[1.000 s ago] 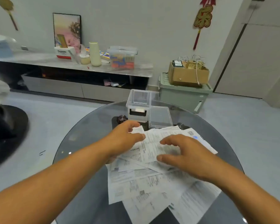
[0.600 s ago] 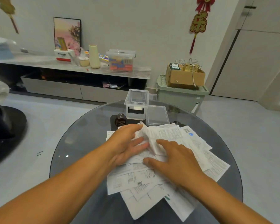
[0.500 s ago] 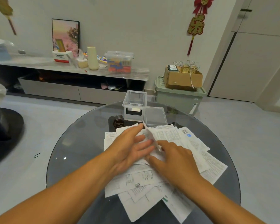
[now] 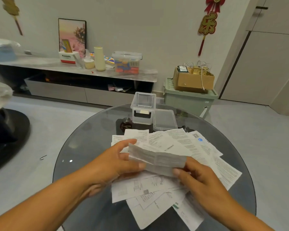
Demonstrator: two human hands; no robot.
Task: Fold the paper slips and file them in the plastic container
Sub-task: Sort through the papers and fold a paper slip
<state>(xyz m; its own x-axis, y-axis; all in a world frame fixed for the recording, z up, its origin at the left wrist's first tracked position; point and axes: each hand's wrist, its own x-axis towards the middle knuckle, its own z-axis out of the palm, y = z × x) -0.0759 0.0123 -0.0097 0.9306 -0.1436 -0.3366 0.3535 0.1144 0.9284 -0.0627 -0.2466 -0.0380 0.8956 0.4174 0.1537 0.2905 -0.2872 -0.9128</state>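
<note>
Both hands have lifted one paper slip (image 4: 157,160) off the pile of slips (image 4: 182,147), where they lay flat a moment ago. The left hand (image 4: 113,164) pinches its left end, the right hand (image 4: 197,179) its right end. The open plastic container (image 4: 143,108) stands behind the pile on the glass table (image 4: 83,140), its lid (image 4: 164,120) beside it.
</note>
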